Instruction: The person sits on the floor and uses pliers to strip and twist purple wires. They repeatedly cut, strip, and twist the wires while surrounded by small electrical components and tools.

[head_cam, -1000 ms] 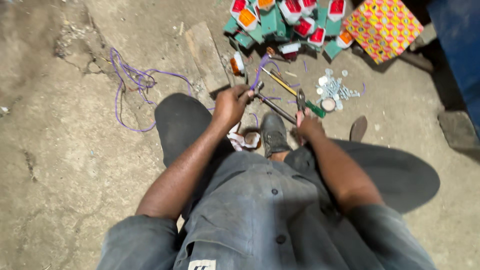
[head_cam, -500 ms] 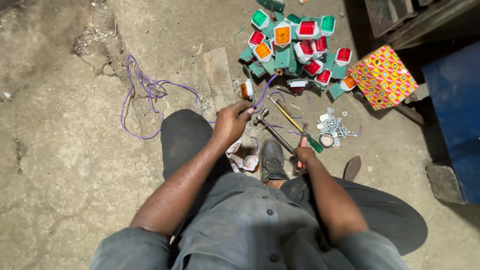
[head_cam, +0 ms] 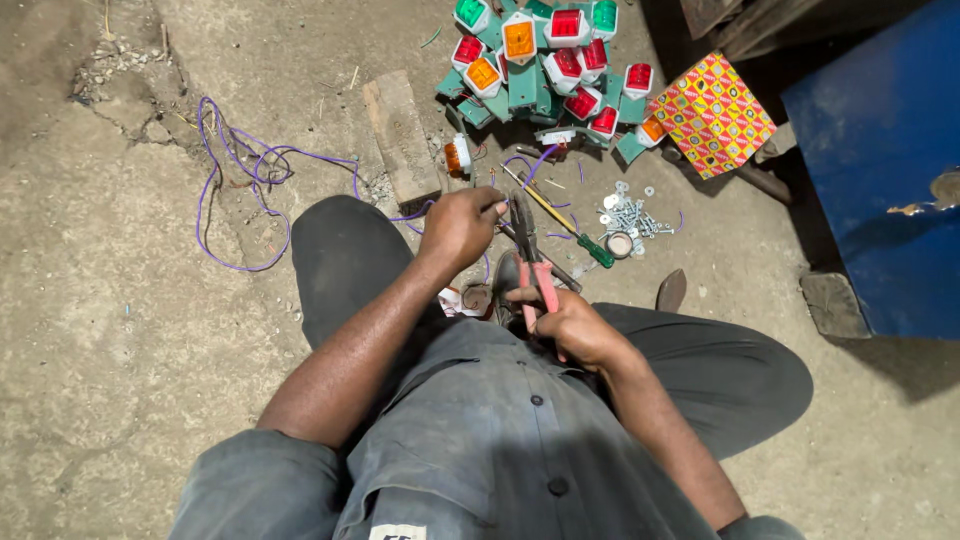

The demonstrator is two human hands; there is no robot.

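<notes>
Left hand pinches a purple wire end at the nose of red-handled pliers gripped in the right hand, above the concrete floor; coiled wire and piled indicator lamps apparently await work.

yellow-red patterned box, right of lamps

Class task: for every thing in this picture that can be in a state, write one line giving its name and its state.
Left hand: closed, pinching a wire end at the pliers' tip.
Right hand: gripping the pliers' handles.
Pliers: held upright, tip up; jaws open or shut cannot be told.
Purple wire: loose, tangled on the floor.
Lamps: piled, unlit.
Screwdriver: lying flat.
Screws: scattered.
Patterned box: closed.
</notes>
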